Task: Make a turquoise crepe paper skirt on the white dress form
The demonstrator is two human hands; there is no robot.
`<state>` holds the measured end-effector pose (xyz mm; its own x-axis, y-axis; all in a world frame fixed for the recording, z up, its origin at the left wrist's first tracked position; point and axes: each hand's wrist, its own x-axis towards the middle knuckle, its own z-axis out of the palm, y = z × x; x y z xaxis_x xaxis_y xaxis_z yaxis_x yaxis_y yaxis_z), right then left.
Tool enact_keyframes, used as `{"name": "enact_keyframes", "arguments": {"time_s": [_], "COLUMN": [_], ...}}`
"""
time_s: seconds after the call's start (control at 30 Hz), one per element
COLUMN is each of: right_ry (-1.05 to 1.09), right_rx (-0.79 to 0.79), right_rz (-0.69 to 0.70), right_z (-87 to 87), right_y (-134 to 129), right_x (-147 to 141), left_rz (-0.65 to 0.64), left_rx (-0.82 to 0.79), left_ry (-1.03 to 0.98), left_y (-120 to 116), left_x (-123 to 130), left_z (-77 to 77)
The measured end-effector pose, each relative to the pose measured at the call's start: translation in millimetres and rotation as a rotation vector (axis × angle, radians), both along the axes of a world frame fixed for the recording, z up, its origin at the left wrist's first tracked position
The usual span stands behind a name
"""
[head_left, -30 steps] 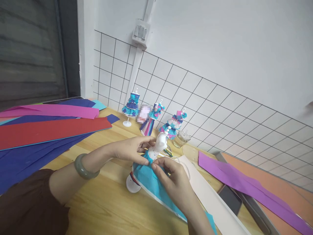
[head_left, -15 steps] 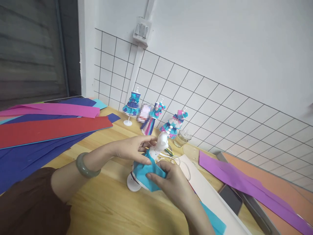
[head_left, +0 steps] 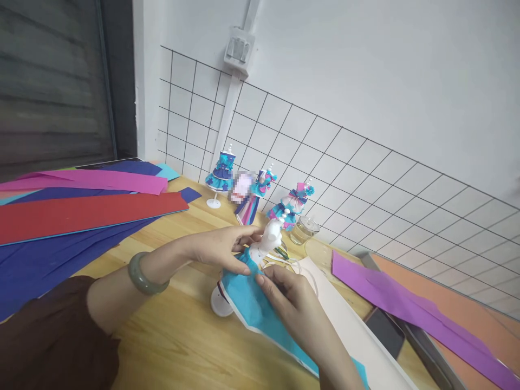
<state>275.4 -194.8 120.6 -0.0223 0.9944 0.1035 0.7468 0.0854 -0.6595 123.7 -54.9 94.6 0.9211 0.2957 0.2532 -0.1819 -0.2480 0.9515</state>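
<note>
At the far left of the bench (head_left: 162, 346), blue sheets (head_left: 36, 276) lie spread under a red sheet (head_left: 89, 215), with a pink sheet (head_left: 109, 181) behind it and a light-blue piece (head_left: 168, 171) poking out at the end. In front of these, a brown sleeve (head_left: 57, 336) leads to the left forearm, which wears a grey-green bangle (head_left: 141, 276). Farther back, a small dress form in a blue ruffled dress (head_left: 221, 176) stands on a white foot. Nearer, the left hand (head_left: 221, 246) curves around a white mannequin (head_left: 271, 235): the thumb presses on a turquoise sheet (head_left: 247, 292) at the waist, while the other fingers bend behind the torso, loosely parted from the thumb. The mannequin leans rightward between the two hands, its round base (head_left: 220, 303) showing below the turquoise sheet. Behind it are a form with a striped train (head_left: 248, 208) and another with a bow (head_left: 298, 197), then a glass (head_left: 304, 230) just beside the latter. The right hand (head_left: 298, 306) has thumb and forefinger together on the turquoise sheet near the waist; the sheet trails away under that wrist. Beyond lie a long pale board (head_left: 345, 319), a dark phone (head_left: 385, 331), a purple sheet (head_left: 390, 292) and, farthest right, an orange sheet (head_left: 467, 290).
</note>
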Motion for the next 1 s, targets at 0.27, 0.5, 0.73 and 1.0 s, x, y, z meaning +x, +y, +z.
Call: {"name": "enact_keyframes", "arguments": {"time_s": [0.27,0.5,0.73,1.0], "right_ry": [0.031,0.064,0.106,0.101], "right_rx": [0.046,0.075,0.096,0.105], "right_rz": [0.027,0.056,-0.037,-0.152], "right_z": [-0.5,-2.4,-9.1,-10.0], "right_y": [0,1,4,5], "right_x": [1,1,-1,-4], "left_rz": [-0.046,-0.107,-0.094,-0.047], "left_rx": [0.010,-0.006,-0.055,-0.067], "left_ry": [-0.020,-0.039,-0.030,0.000], "left_y": [1,1,1,-3], "left_x": [0,0,2,1], "left_z": [-1.9,-1.4,-2.8,0.6]}}
